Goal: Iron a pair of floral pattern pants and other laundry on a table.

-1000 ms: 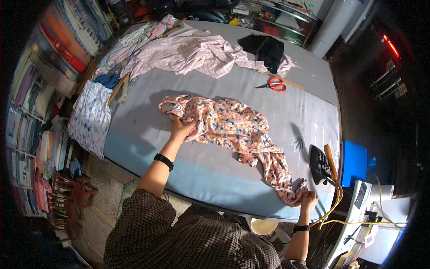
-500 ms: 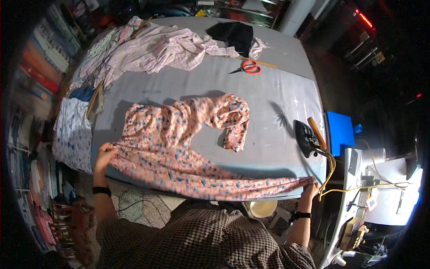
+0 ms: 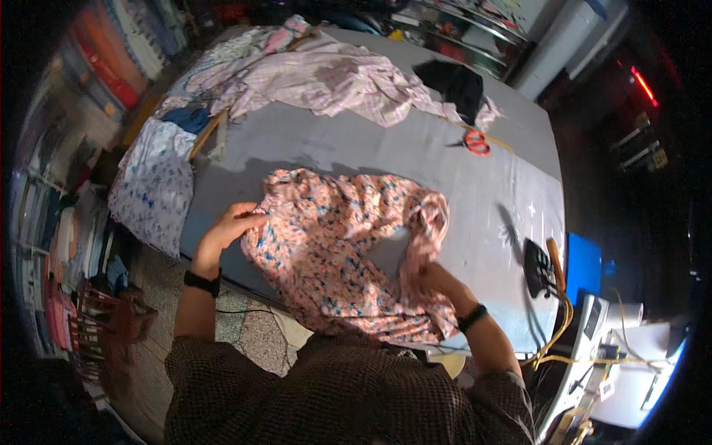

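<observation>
- Floral cloth (image 3: 319,222) is laid to surface's (image 3: 489,193) near edge, likely for reach.
- Left hand (image 3: 231,226): grip unclenched at cloth.
- Right hand (image 3: 441,283): on cloth; grip can't be told, blurred.

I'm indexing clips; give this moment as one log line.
left hand: left edge of floral cloth | right hand: cloth's right part, grip unclear | iron: right side of table

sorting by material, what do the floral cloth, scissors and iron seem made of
Floral cloth: looks like thin, matte fabric, perhaps cotton, since it folds softly. Scissors: bright red handles suggest plastic; dark blades, probably metal. Iron: dark body, probably metal, finish unclear; tan handle could be wood.
</observation>
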Motion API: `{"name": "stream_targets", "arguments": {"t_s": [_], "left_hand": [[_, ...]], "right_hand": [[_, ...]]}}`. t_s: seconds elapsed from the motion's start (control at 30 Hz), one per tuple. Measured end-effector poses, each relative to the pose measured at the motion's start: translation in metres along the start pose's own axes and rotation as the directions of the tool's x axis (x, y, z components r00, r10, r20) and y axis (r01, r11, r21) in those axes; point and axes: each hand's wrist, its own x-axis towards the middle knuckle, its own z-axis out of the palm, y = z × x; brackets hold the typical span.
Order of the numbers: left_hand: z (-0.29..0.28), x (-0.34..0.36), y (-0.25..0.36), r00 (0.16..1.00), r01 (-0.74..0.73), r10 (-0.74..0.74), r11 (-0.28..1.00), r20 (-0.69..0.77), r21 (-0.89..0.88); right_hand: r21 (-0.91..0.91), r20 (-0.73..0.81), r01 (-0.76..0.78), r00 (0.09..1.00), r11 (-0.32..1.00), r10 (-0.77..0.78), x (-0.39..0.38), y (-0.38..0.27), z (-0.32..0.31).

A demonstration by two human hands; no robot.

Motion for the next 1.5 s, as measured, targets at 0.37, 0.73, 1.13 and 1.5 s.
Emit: {"name": "stream_targets", "arguments": {"t_s": [0.37,0.73,1.13,1.5], "left_hand": [[-0.01,0.07,0.05,0.909,-0.303,0.062,0.776,-0.412,-0.552],[-0.002,0.089,0.113,0.792,-0.258,-0.033,0.887,-0.61,-0.382],[-0.013,0.069,-0.083,0.855,0.458,-0.347,0.854,-0.385,0.247],[-0.019,0.036,-0.074,0.965,0.007,0.117,0.88,-0.233,0.474]], "right_hand": [[0.363,-0.652,0.759,0.622,0.541,-0.434,-0.07,-0.018,-0.234],[0.421,-0.903,0.646,0.234,0.637,0.36,-0.209,0.071,-0.218],[0.294,-0.91,-0.227,0.23,0.929,0.344,-0.269,0.328,-0.016],[0.381,-0.795,-0.07,0.485,0.922,0.365,-0.255,0.233,-0.023]]}}
